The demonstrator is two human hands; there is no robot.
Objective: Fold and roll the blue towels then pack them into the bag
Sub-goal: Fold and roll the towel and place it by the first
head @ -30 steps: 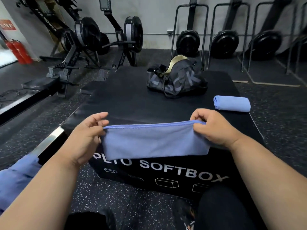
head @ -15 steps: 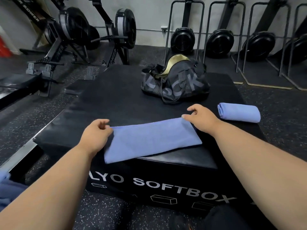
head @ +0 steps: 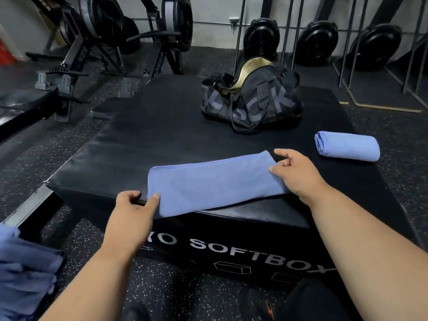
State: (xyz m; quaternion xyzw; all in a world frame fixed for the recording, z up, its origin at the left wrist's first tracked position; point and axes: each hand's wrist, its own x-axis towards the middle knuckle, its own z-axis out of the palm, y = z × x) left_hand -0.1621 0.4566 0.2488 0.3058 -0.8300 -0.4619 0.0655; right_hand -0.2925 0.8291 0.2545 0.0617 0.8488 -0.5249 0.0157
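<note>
My left hand (head: 134, 212) and right hand (head: 298, 172) pinch the folded towel (head: 215, 186) ends; overhanging the soft box (head: 139, 147) edge, I judge it could slip off.

Towels and bag laid out on the soft box

A folded towel (head: 213, 184) lies across the near edge of the soft box (head: 143, 140), left hand (head: 132, 212) at its near-left end, right hand (head: 298, 174) at its far-right end. The bag (head: 254, 100) sits toward the far edge, behind the towel. A rolled towel (head: 347, 147) lies at the right edge. On the floor (head: 30, 147), left of the box, lies a towel heap (head: 23, 274).
</note>
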